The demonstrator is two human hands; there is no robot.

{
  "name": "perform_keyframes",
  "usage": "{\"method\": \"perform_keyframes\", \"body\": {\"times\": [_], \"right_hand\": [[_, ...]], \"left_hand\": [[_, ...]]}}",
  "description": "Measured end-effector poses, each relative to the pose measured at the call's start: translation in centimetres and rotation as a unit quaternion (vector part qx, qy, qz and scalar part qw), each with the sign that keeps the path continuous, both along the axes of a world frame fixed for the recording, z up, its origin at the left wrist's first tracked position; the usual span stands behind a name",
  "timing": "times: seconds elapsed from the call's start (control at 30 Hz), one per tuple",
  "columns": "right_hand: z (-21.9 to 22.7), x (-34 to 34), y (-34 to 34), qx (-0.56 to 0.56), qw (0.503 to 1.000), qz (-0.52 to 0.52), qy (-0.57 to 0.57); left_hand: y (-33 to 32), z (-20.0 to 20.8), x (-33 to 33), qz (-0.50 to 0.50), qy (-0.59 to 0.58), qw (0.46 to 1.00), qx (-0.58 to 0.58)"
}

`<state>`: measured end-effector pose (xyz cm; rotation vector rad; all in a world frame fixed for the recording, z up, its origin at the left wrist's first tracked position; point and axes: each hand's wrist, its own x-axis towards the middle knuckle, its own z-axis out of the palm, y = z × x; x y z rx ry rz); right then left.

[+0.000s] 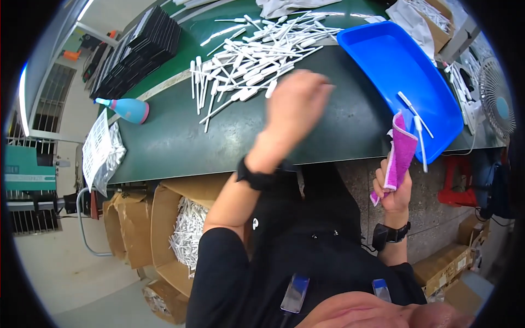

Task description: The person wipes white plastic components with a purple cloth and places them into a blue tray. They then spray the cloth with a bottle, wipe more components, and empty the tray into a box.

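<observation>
Left hand (295, 106), upper centre of the frame, was above the dark green bench top (219, 147), fingers curled and thumb pointing toward the right of the frame. It was blurred; could not tell whether the fingertips pinched anything.

Right hand (395, 194), right of centre and lower, was closed around a magenta cloth with white edging (402, 156). The cloth stood up out of the fist, its top over the near end of a deep blue plastic tray (377, 60) in the upper right.

White, slender, bulb-ended plastic pipettes (254, 65) lay in a loose, crisscrossed heap at the upper centre, some spread toward the left hand. Two more were at the tray's near end: one slanted pipette (415, 116) inside, and one nearly upright pipette (421, 143) just right of the cloth, crossing the tray's near rim in this view. Contact between the latter and the cloth could not be determined.

Surroundings: stacked black rectangular trays (139, 49), upper left; below them, a light-blue squeeze bottle with a pink base (128, 110), on its side. Lower left, an open brown cardboard box (164, 240) contained many similar white pieces. A pale round fan (497, 98) stood at the right edge.
</observation>
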<state>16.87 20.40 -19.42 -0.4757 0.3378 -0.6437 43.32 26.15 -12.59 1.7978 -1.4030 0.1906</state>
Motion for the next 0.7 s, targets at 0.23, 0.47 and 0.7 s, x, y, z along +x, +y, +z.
{"method": "perform_keyframes", "body": {"times": [0.23,0.47,0.7], "right_hand": [[0.2,3.0,-2.5,-0.072,0.99,0.041,0.112],[1.3,3.9,-0.2,-0.13,0.984,0.037,0.113],[0.5,12.7,6.0,-0.226,0.964,-0.063,0.125]], "left_hand": [[7.3,-3.3,10.7,0.178,-0.108,0.962,0.174],[7.5,-1.7,6.9,0.123,0.132,0.976,0.121],[5.2,-5.8,-4.6,0.029,0.194,0.98,-0.029]]}}
